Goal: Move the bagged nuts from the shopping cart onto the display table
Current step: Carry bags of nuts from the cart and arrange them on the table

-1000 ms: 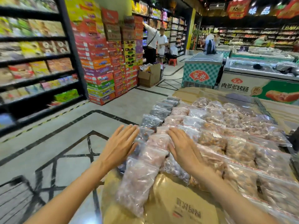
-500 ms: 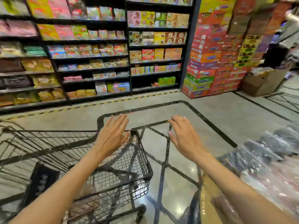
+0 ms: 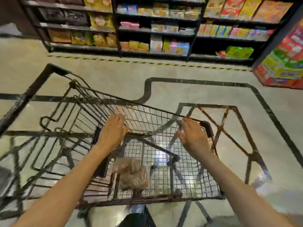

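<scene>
Two clear plastic bags of brown nuts [image 3: 132, 175], lumpy and crinkled, lie on the wire floor of the shopping cart [image 3: 164, 181], at about 6 o'clock from the hands. Above them, the left hand [image 3: 113, 131] and right hand [image 3: 193, 136] reach in, each grip spread flat, holding nothing. At 12 o'clock, black shelves [image 3: 155, 33] carry bright snack packets.

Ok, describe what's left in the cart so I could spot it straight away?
Start from the black wire shopping cart in the middle of the aisle floor. Look down through its basket to the mesh bottom, between the left hand and the right hand. The clear bags of brown nuts lie there in a small heap, the only goods in the cart.
</scene>
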Demonstrator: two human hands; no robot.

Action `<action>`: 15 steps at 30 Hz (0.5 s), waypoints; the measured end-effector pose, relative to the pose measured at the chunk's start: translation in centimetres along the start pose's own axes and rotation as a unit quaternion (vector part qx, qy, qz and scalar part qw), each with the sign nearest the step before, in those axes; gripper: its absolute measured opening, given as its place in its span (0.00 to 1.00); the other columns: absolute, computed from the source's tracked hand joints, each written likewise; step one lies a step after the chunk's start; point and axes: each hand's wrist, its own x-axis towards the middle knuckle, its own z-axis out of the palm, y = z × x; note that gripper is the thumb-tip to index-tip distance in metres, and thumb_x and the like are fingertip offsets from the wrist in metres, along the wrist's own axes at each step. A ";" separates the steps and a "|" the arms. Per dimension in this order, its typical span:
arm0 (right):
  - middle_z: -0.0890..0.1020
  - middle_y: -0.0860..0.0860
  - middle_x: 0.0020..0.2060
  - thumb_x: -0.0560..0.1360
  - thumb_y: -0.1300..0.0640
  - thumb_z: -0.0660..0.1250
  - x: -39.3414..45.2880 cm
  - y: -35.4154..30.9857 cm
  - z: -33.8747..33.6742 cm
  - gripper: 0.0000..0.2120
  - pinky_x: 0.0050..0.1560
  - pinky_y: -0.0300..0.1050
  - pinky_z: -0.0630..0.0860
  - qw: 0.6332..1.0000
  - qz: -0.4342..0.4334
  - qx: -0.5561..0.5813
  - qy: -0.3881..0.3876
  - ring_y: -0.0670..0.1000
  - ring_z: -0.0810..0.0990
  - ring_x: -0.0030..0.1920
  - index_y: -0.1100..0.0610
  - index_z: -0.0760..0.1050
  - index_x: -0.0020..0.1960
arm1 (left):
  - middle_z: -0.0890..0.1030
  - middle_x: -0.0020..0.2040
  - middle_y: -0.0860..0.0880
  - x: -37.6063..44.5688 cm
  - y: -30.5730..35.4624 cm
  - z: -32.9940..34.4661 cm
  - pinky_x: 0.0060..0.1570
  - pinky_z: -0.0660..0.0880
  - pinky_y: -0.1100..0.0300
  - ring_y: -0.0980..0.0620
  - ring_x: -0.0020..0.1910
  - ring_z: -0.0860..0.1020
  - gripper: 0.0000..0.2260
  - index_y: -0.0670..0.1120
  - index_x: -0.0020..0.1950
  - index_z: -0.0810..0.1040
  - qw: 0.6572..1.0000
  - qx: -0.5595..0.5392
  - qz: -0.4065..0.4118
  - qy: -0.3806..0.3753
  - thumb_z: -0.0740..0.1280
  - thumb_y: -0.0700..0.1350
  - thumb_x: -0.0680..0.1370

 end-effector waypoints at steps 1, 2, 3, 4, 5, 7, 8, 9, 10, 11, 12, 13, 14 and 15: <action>0.78 0.62 0.58 0.75 0.59 0.67 0.7 -0.9 1.5 0.17 0.60 0.57 0.75 1.000 0.001 0.014 -0.026 0.62 0.77 0.58 0.65 0.74 0.62 | 0.71 0.68 0.36 -0.2 -1.0 1.0 0.65 0.67 0.48 0.39 0.66 0.71 0.23 0.35 0.70 0.67 0.999 -0.012 -0.024 -0.024 0.62 0.48 0.80; 0.78 0.62 0.59 0.76 0.58 0.66 1.4 -1.8 3.0 0.18 0.60 0.57 0.74 0.998 0.000 0.018 -0.054 0.61 0.76 0.59 0.65 0.73 0.63 | 0.70 0.69 0.38 -0.4 -1.9 2.2 0.65 0.66 0.49 0.40 0.67 0.70 0.23 0.37 0.72 0.65 0.998 -0.027 -0.046 -0.046 0.59 0.49 0.81; 0.77 0.62 0.61 0.76 0.58 0.65 2.0 -2.4 4.5 0.18 0.60 0.56 0.73 0.997 -0.004 0.016 -0.078 0.61 0.76 0.60 0.64 0.73 0.64 | 0.69 0.70 0.39 -0.6 -2.7 3.3 0.64 0.66 0.51 0.41 0.67 0.69 0.23 0.38 0.73 0.62 0.994 -0.049 -0.074 -0.061 0.57 0.49 0.81; 0.77 0.62 0.61 0.77 0.57 0.65 2.5 -2.8 6.2 0.19 0.60 0.56 0.72 0.994 -0.010 0.018 -0.105 0.62 0.75 0.61 0.64 0.72 0.65 | 0.68 0.71 0.40 -0.9 -3.3 4.5 0.64 0.65 0.52 0.42 0.67 0.68 0.23 0.38 0.74 0.61 0.988 -0.072 -0.103 -0.084 0.55 0.50 0.82; 0.77 0.62 0.61 0.76 0.58 0.65 2.9 -3.2 7.8 0.19 0.59 0.55 0.72 0.991 -0.021 0.025 -0.129 0.62 0.75 0.60 0.64 0.72 0.65 | 0.67 0.71 0.40 -1.3 -3.8 6.0 0.65 0.64 0.54 0.42 0.68 0.68 0.23 0.38 0.74 0.60 0.981 -0.093 -0.130 -0.108 0.54 0.50 0.82; 0.78 0.61 0.57 0.77 0.57 0.64 3.6 -4.0 11.0 0.17 0.56 0.53 0.72 0.980 -0.042 0.032 -0.190 0.62 0.75 0.57 0.64 0.73 0.63 | 0.69 0.69 0.38 -2.4 -4.1 8.5 0.63 0.65 0.53 0.41 0.66 0.69 0.20 0.39 0.71 0.64 0.963 -0.142 -0.182 -0.138 0.54 0.48 0.82; 0.77 0.60 0.56 0.77 0.56 0.63 3.9 -4.4 12.6 0.16 0.54 0.52 0.72 0.973 -0.042 0.034 -0.226 0.61 0.75 0.56 0.63 0.72 0.62 | 0.73 0.65 0.38 -3.1 -4.1 10.0 0.60 0.68 0.50 0.40 0.63 0.72 0.18 0.40 0.68 0.68 0.952 -0.172 -0.214 -0.137 0.55 0.47 0.82; 0.77 0.60 0.56 0.78 0.55 0.62 4.2 -4.7 14.1 0.16 0.53 0.51 0.71 0.966 -0.045 0.036 -0.254 0.60 0.75 0.55 0.63 0.72 0.61 | 0.75 0.62 0.39 -4.0 -4.0 11.6 0.57 0.70 0.49 0.40 0.60 0.73 0.16 0.40 0.66 0.69 0.938 -0.193 -0.248 -0.148 0.56 0.46 0.81; 0.77 0.60 0.55 0.78 0.55 0.61 4.4 -5.1 15.7 0.17 0.52 0.51 0.71 0.959 -0.053 0.038 -0.274 0.60 0.75 0.55 0.63 0.71 0.62 | 0.75 0.62 0.41 -4.8 -3.7 12.8 0.57 0.71 0.50 0.41 0.60 0.74 0.16 0.40 0.66 0.69 0.928 -0.198 -0.264 -0.176 0.56 0.45 0.81; 0.77 0.61 0.56 0.78 0.54 0.61 4.6 -5.3 17.3 0.17 0.53 0.51 0.71 0.952 -0.068 0.041 -0.295 0.61 0.75 0.55 0.64 0.71 0.63 | 0.74 0.63 0.42 -5.7 -3.4 14.3 0.57 0.71 0.53 0.43 0.60 0.74 0.17 0.42 0.69 0.66 0.916 -0.203 -0.283 -0.199 0.55 0.45 0.81; 0.77 0.61 0.57 0.79 0.54 0.61 4.8 -5.8 18.5 0.19 0.54 0.52 0.71 0.944 -0.079 0.042 -0.319 0.61 0.74 0.57 0.64 0.70 0.64 | 0.74 0.63 0.44 -6.5 -3.0 15.7 0.57 0.72 0.55 0.45 0.60 0.75 0.19 0.44 0.72 0.63 0.902 -0.204 -0.309 -0.222 0.54 0.46 0.81; 0.76 0.61 0.59 0.79 0.54 0.61 5.1 -6.2 19.8 0.20 0.57 0.53 0.71 0.935 -0.089 0.043 -0.340 0.62 0.73 0.59 0.64 0.69 0.66 | 0.74 0.63 0.43 -7.2 -2.3 16.9 0.56 0.72 0.54 0.45 0.60 0.75 0.21 0.46 0.74 0.60 0.894 -0.210 -0.326 -0.225 0.54 0.47 0.81; 0.75 0.61 0.62 0.79 0.53 0.61 5.4 -6.7 20.9 0.21 0.59 0.53 0.71 0.925 -0.093 0.036 -0.366 0.61 0.72 0.62 0.64 0.67 0.68 | 0.73 0.63 0.42 -7.7 -1.7 17.5 0.57 0.72 0.53 0.43 0.60 0.75 0.22 0.46 0.75 0.58 0.876 -0.238 -0.349 -0.235 0.55 0.47 0.81; 0.73 0.61 0.64 0.79 0.53 0.61 5.7 -7.2 22.0 0.22 0.61 0.53 0.70 0.914 -0.098 0.032 -0.392 0.60 0.70 0.64 0.63 0.66 0.69 | 0.72 0.66 0.41 -8.2 -1.1 19.1 0.59 0.70 0.51 0.42 0.62 0.73 0.22 0.44 0.75 0.59 0.878 -0.227 -0.345 -0.243 0.55 0.46 0.81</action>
